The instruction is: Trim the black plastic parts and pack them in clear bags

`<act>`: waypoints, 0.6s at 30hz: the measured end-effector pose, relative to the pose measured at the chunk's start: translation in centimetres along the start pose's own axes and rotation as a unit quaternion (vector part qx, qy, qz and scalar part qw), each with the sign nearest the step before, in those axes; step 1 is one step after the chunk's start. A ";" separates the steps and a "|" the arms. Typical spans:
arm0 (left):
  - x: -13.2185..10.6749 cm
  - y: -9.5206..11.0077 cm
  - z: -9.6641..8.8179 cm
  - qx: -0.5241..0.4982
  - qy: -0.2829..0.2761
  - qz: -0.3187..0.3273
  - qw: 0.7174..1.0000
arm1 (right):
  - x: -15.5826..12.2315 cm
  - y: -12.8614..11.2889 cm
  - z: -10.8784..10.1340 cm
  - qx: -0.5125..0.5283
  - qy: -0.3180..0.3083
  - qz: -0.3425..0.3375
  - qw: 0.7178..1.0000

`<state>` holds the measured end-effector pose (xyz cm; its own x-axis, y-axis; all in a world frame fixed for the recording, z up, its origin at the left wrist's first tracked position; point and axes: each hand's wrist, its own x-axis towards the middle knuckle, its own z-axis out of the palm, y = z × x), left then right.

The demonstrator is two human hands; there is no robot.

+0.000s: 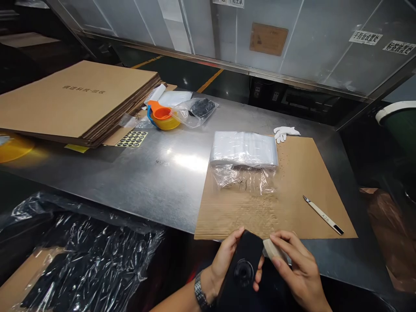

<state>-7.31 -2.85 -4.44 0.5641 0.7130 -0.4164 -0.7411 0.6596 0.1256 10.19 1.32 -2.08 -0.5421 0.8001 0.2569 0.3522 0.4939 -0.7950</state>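
Head cam: L hand (224,259) grips blk part (248,247), far-R sign (399,47) reads "标签放置处".

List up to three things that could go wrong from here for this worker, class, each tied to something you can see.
1. The left hand holds the black part mostly past the front edge of the table, so a slip might drop it.
2. The knife lies on the cardboard sheet with its tip seemingly bare; a careless reach could nick the right hand.
3. Dark specks near the clear plastic bags might cling to them.
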 end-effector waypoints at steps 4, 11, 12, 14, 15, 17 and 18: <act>0.3 0.1 -0.3 -0.038 -0.020 -0.010 0.999 | -0.4 0.2 0.4 0.009 0.026 0.033 0.999; 0.4 0.3 -0.4 -0.104 0.039 -0.005 0.994 | -0.4 -0.3 0.6 -0.014 0.053 0.040 0.998; 0.4 0.3 -0.3 -0.108 0.071 0.011 0.992 | -0.2 -0.7 0.8 -0.017 0.042 0.002 0.999; 0.7 0.0 0.0 -0.104 0.145 0.057 0.982 | 0.2 -1.8 1.2 -0.025 0.003 -0.103 0.994; 0.8 -0.2 0.1 -0.092 0.181 0.080 0.976 | 0.4 -2.4 1.5 -0.038 -0.024 -0.154 0.987; 0.9 -0.6 0.3 -0.050 0.235 0.113 0.964 | 0.9 -3.4 2.1 -0.073 -0.067 -0.222 0.970; 0.9 -0.7 0.4 -0.025 0.243 0.119 0.962 | 1.1 -3.8 2.3 -0.092 -0.085 -0.233 0.964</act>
<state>-6.11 -2.57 -4.54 0.1483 0.6393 -0.7545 -0.8513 0.4708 0.2316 6.53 -0.49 -0.06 -0.7860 0.4166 0.4569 0.1610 0.8514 -0.4992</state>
